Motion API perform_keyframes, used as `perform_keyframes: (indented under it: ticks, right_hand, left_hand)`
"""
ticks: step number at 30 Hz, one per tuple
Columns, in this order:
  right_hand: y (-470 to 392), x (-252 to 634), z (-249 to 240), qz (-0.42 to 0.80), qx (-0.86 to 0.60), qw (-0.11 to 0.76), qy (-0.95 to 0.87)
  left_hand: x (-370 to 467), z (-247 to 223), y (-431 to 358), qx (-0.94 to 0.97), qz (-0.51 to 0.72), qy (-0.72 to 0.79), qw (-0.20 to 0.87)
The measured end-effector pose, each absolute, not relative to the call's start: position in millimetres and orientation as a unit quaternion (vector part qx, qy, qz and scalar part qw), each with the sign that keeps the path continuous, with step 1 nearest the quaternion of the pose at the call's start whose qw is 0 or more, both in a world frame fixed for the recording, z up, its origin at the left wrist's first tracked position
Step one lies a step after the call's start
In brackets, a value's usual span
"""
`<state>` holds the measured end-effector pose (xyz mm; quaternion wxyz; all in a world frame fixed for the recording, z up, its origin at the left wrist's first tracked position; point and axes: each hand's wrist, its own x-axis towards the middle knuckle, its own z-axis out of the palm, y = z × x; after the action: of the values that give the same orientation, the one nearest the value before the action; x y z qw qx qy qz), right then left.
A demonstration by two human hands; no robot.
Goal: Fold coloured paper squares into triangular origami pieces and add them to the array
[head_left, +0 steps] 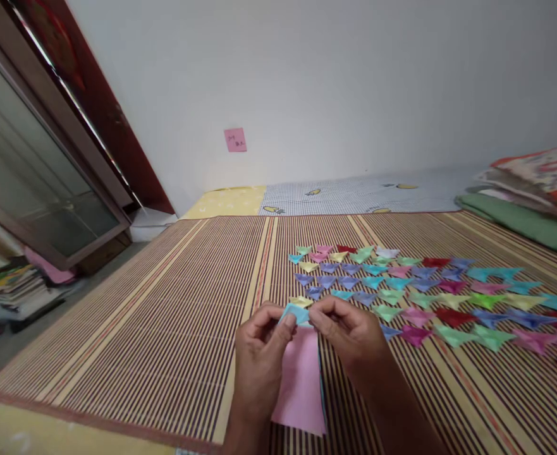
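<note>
Between my two hands is a small folded piece of light blue paper (298, 313). My left hand (262, 347) pinches its left side, thumb on top. At its right edge, the thumb and fingers of my right hand (347, 332) are pressed together on the paper. Below the hands, a stack of pink paper (301, 385) lies on the striped mat, with a bluish edge showing along its right side. Several rows of small folded paper pieces (415, 335) in many colours spread to the right, the nearest just beyond my fingers.
The striped bamboo mat (164, 316) covers the bed. Folded bedding and a cushion (538, 183) are piled at the back right. A pink note (235, 139) is stuck to the white wall. At the left stand a glass-fronted door (45, 158) and a pile of books (17, 278).
</note>
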<state>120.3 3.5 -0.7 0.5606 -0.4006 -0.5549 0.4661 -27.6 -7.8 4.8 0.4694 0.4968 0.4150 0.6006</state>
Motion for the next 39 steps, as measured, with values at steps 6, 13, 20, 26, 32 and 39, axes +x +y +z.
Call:
perform_keyframes:
  ticks: [6,13,20,26,32,39]
  right_hand:
    - [1,113,0,0.442,-0.417,0.582,-0.541]
    - [2,111,-1,0.458,-0.413,0.582,-0.530]
    - [2,127,5,0.395,-0.424,0.505,-0.640]
    - [3,120,4,0.463,-0.401,0.518,-0.597]
    - [2,110,2,0.452,-0.402,0.509,-0.613]
    - [4,121,5,0.418,-0.403,0.488,-0.652]
  left_hand:
    - [-21,-1,-9,0.469,0.631,0.417,0.456]
    - [-14,6,-9,0.490,0.639,0.413,0.427]
    - [-26,9,-9,0.491,0.582,0.442,0.474]
    - [-25,8,-11,0.476,0.608,0.424,0.474]
    - [-22,5,-9,0.437,0.639,0.428,0.467]
    - [-32,7,-6,0.485,0.575,0.438,0.493]
